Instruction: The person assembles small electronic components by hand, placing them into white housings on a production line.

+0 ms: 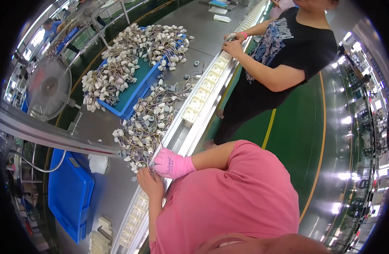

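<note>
Head view — both hands' grip touching wire connectors

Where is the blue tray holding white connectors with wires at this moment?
In the head view, the blue tray sits upper left on the grey worktable, beside the standing fan and behind the loose connector pile.

Pink shirt, pink right glove

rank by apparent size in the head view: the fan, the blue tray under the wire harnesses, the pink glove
1. blue tray
2. fan, close to the tray in looks, so unsure
3. pink glove, though nearest the camera
</note>
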A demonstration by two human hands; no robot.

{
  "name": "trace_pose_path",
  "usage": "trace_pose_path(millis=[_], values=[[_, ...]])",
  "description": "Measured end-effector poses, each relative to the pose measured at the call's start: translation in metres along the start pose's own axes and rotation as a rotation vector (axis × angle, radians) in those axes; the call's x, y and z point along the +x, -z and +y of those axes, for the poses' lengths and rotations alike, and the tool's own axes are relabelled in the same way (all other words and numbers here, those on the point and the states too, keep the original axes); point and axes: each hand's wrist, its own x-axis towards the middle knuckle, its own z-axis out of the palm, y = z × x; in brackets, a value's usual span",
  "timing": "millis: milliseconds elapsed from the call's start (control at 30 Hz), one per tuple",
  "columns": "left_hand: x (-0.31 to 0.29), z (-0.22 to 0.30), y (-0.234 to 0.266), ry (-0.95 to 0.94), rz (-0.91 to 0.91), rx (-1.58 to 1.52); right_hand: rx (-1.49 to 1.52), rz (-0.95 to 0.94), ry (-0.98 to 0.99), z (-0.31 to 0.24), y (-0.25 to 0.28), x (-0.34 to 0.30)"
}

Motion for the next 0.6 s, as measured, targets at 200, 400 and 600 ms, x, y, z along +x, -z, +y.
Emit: trace_pose_path(millis=[200,400,600], values=[[0.001,0.004,0.004,0.029,-0.010,0.035,-0.085,-0.417,0.194,0.005,0.020,0.018],[-0.001,0.003,0.006,-0.013,-0.042,-0.048,0.113,0.121,0.340,0.033,0.018,0.048],[-0.003,-0.001,-0.001,-0.008,0.021,-0.026,0.048,-0.735,0.358,0.034,0.029,0.071]])
